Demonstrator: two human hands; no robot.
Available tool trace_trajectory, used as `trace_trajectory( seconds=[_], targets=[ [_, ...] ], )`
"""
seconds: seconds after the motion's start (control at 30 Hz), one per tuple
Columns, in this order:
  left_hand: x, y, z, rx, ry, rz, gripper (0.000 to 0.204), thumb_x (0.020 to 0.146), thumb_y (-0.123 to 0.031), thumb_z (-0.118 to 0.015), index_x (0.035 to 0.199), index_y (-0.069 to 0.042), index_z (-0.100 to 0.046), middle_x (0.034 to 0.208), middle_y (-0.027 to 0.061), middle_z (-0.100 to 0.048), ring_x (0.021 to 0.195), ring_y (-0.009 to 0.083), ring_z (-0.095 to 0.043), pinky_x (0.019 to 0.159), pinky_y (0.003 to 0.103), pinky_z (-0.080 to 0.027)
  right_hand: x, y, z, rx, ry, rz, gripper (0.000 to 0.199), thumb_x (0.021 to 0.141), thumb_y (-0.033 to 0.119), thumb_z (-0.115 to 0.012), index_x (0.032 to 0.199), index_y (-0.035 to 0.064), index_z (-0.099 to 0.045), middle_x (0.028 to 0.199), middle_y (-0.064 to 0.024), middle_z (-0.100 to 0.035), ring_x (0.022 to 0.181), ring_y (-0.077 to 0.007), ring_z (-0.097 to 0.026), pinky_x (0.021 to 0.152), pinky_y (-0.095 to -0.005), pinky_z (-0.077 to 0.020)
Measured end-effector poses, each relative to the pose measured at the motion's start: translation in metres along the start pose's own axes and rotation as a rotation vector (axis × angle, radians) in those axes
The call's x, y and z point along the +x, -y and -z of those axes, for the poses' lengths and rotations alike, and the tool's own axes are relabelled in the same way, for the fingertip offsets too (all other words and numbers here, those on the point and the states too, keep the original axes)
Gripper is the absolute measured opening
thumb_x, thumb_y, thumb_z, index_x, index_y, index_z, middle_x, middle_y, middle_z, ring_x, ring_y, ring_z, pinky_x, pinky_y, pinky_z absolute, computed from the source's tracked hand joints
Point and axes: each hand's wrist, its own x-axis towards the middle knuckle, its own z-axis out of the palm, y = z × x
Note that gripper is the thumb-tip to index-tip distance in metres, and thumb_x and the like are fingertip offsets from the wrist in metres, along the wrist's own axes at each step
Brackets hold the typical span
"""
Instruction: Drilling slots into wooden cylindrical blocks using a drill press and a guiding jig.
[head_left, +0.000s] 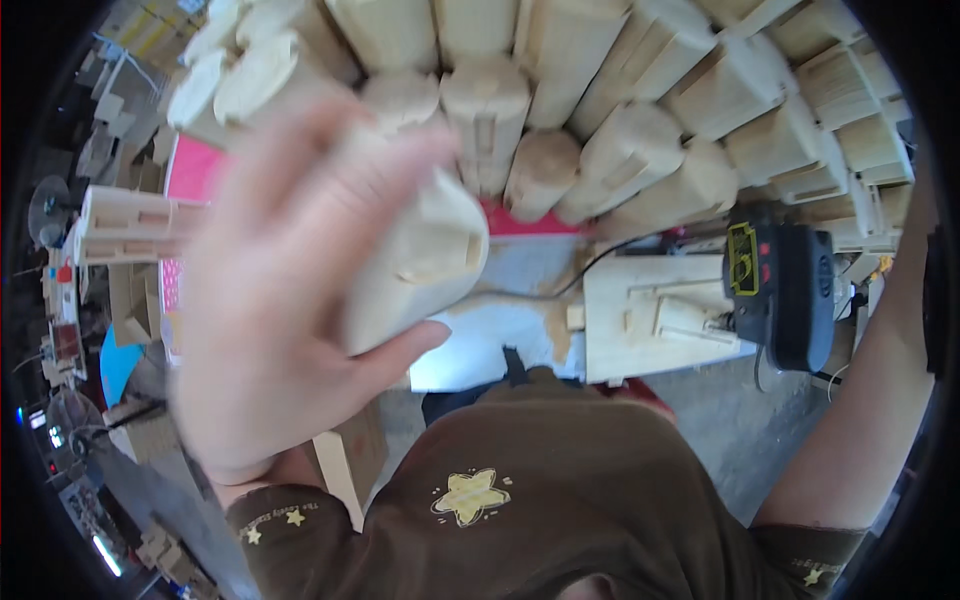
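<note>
My left hand [285,300] is raised close to the camera and smeared by motion. Its fingers and thumb wrap round a pale wooden block [440,245] with a rounded end and a small slot cut into it. Part of the block is hidden behind the hand. My right forearm [850,420] reaches up along the right rim, and the hand at its end lies outside the picture. Left of that forearm is a black power tool [795,295] with a yellow label, its tip over a flat wooden board [650,300] fitted with wooden strips.
Many similar rounded wooden blocks [485,110] are stacked along the far side, several standing on a pink surface [200,168]. A dark cord [540,296] crosses the pale worktop [480,345]. Another slotted wooden piece [130,222] sits at far left. A cardboard box [365,450] stands below the worktop.
</note>
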Motion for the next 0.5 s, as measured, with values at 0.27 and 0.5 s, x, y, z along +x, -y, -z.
trace_trajectory(
  seconds=[0.27,0.5],
  targets=[
    [-0.118,-0.004,-0.212,-0.088,0.29,0.36,0.076,0.054,-0.026,-0.081,0.122,-0.018,-0.049,0.12,0.0173,-0.044,0.105,0.035,-0.048,0.083,0.043,-0.046,-0.153,0.071,-0.137,-0.096,-0.368,0.497,0.06,0.065,0.018,-0.071,0.12,0.0072,-0.05,0.115,-0.018,-0.052,0.106,-0.0295,-0.048,0.09,-0.0438,-0.036],
    [-0.165,-0.029,-0.279,-0.002,0.161,0.339,0.08,0.05,-0.026,-0.081,0.123,-0.021,-0.049,0.121,0.0159,-0.045,0.104,0.0301,-0.047,0.072,0.042,-0.045,-0.203,-0.011,-0.356,0.163,-0.011,0.599,0.074,0.048,0.015,-0.078,0.117,0.0139,-0.051,0.12,-0.0167,-0.041,0.107,-0.0403,-0.036,0.087,-0.0524,-0.0383]
  ],
)
